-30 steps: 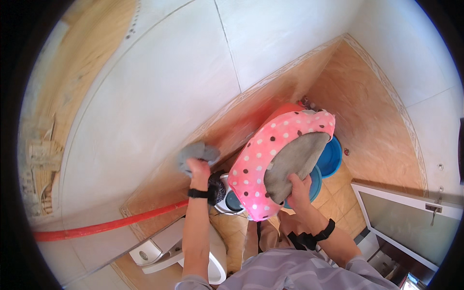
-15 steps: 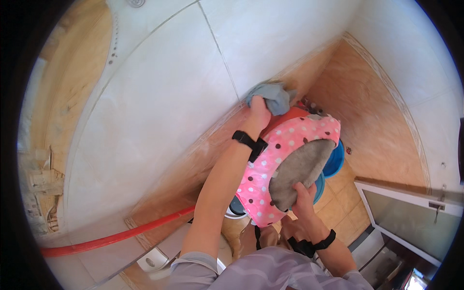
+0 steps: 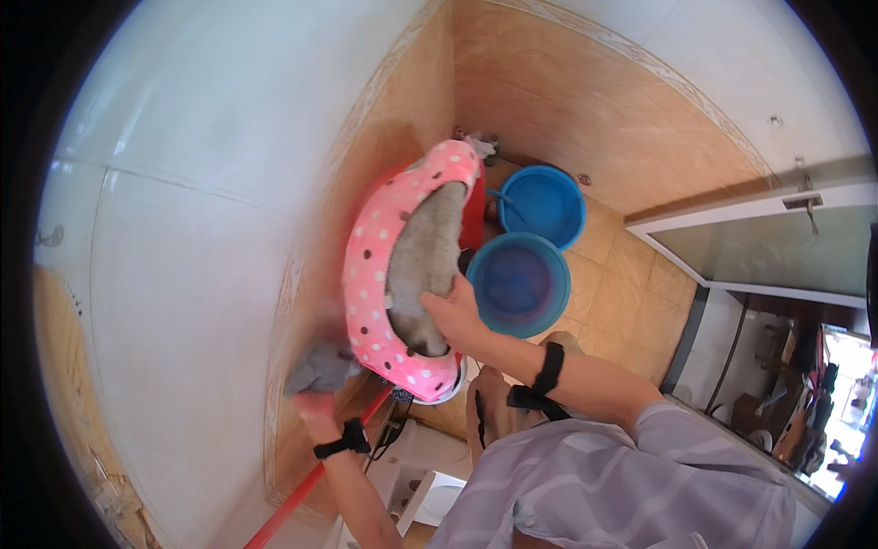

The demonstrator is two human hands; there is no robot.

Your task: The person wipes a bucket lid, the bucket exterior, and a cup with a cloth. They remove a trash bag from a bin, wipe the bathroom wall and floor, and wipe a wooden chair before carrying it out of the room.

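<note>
My left hand [image 3: 317,412] grips a bunched grey-blue cloth [image 3: 322,368] against the tiled wall, both smeared by motion. In my right hand [image 3: 450,314] is the edge of a soft pink bed with white and dark dots [image 3: 369,274], which looks like a pet bed. Its grey plush middle [image 3: 422,247] faces me, and my thumb lies over the plush; the fingers behind are hidden. The pet bed leans tilted in front of the wall, with something red [image 3: 475,215] partly showing behind it.
Two blue tubs [image 3: 560,274] [image 3: 541,171] stand on the tan tiled floor [image 3: 594,293] right of the pet bed. A red pipe [image 3: 291,505] slants up from the lower left. A white-framed door [image 3: 759,206] is at the right. Taps [image 3: 492,145] sit by the far corner.
My left hand has brought the cloth down and back along the wall, toward me. The view has turned, so the pet bed appears farther left and both tubs show. My right hand keeps its hold.
</note>
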